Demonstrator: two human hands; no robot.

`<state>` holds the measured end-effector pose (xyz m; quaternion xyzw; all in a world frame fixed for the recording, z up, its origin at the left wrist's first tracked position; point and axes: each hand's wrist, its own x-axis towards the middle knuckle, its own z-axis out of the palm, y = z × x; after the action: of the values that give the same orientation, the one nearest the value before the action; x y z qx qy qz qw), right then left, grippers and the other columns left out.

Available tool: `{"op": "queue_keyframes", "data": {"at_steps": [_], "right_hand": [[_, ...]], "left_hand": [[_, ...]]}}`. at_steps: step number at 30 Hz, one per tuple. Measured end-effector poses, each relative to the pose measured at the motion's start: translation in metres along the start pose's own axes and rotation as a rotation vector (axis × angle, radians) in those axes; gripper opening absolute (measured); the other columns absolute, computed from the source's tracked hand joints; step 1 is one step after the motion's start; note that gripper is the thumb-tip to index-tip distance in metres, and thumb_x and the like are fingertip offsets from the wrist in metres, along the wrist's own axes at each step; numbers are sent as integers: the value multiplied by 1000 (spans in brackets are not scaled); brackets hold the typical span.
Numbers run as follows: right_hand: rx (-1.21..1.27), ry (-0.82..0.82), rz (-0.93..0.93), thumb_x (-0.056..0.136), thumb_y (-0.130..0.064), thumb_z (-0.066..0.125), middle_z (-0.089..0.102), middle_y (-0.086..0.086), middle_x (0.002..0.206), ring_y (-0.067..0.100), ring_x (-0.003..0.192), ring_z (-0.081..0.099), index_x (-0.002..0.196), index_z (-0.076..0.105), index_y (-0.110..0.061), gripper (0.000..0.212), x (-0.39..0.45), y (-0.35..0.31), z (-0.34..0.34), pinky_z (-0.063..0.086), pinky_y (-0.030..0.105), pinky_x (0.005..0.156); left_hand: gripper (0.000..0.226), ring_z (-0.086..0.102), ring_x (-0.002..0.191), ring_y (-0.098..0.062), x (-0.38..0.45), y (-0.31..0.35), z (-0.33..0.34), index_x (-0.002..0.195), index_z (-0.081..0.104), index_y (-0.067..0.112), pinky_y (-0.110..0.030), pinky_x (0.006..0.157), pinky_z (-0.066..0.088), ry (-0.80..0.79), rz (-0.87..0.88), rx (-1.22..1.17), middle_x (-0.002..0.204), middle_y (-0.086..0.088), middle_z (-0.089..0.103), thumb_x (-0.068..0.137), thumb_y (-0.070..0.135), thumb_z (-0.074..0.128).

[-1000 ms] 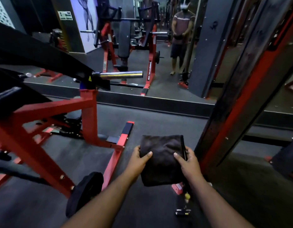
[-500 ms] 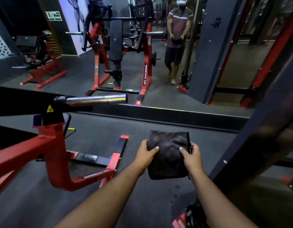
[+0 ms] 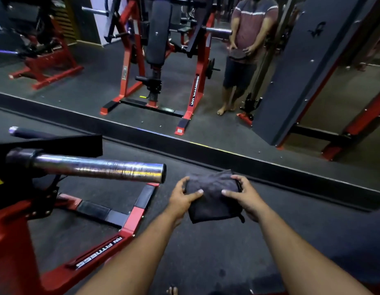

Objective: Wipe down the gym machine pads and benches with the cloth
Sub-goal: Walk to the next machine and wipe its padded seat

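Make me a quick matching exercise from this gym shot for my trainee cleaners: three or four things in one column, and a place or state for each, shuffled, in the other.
Things:
1. dark cloth
2. chrome bar end
3. upright black pad
4. red machine foot

Places or states:
A. lying on the floor, lettered in white
B. held folded between both hands
C. seen in the mirror, on the red machine
D. sticking out to the left of the left hand

Pairs: 1-B, 2-D, 3-C, 4-A. The right hand grips the cloth's other edge.

My view has swung left and down since a second ago; the steel bar (image 3: pixel 99 169) now juts in beside my left hand (image 3: pixel 181 199); the cloth (image 3: pixel 212 198) has gone from hanging upright to lying flatter between both hands; the slanted post at right has slid out of view.
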<state>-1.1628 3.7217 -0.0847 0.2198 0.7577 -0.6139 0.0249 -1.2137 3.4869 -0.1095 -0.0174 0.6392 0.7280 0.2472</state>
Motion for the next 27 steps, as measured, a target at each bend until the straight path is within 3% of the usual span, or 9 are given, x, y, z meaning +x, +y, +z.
{"op": "queue_keyframes", "data": {"at_steps": [2,4,6,8,11,14,17,20,27], "right_hand": [[-144,-196,-19,58,-26,99,61,-6,137,9,124,62,137,54,-33,91,44,-13,-9,49,34,108],[-394,-257,-60,55,-35,100,53,-7,143,8,131,54,145,50,-31,103,56,-24,-15,42,30,114],[-676,-311,-120,58,-41,98,51,-5,139,10,130,50,144,53,-29,98,83,-33,-12,38,26,112],[-894,-351,-240,66,-40,93,60,-3,127,14,120,55,130,64,-28,72,135,-40,-2,40,23,98],[-925,-359,-397,69,-54,84,66,-4,104,17,101,63,105,71,-31,44,202,-56,9,45,27,79],[-856,-408,-531,66,-67,78,53,-5,95,17,95,55,88,71,-30,44,277,-67,10,47,31,82],[-655,-528,-459,69,-52,89,64,-8,91,9,88,61,85,68,-28,35,331,-94,6,49,27,78],[-545,-609,-402,75,-41,90,71,-2,79,5,69,59,87,70,-21,30,371,-119,-2,49,26,66],[-571,-715,-482,70,-47,88,71,-9,76,4,66,58,91,67,-26,36,473,-176,22,47,20,62]], "left_hand": [[102,59,127,-12,35,3,-13,153,41,17,-26,103,50,-73,21,196,146,-6,54,67,12,95],[110,48,136,-16,40,12,-16,156,39,17,-22,111,37,-40,55,564,147,-5,48,63,22,97],[88,57,125,-19,56,19,-20,145,53,28,-25,105,43,56,138,800,133,-3,61,65,32,92],[50,70,101,-15,86,24,-23,114,65,43,-32,88,56,182,167,903,104,8,74,64,46,74],[39,68,94,-17,125,27,-31,104,69,40,-35,80,55,399,132,952,94,7,74,68,52,67],[40,51,98,-14,167,22,-25,101,74,29,-37,83,46,657,99,772,102,2,62,69,52,83],[36,64,100,-14,209,28,-1,111,67,11,-24,78,52,679,112,153,104,2,71,82,22,86],[31,68,106,-13,243,54,26,124,59,10,-16,81,53,782,164,-130,113,1,73,96,15,72],[32,65,111,-15,331,128,1,131,58,10,-8,85,47,988,268,39,120,-1,69,104,28,58]]}}
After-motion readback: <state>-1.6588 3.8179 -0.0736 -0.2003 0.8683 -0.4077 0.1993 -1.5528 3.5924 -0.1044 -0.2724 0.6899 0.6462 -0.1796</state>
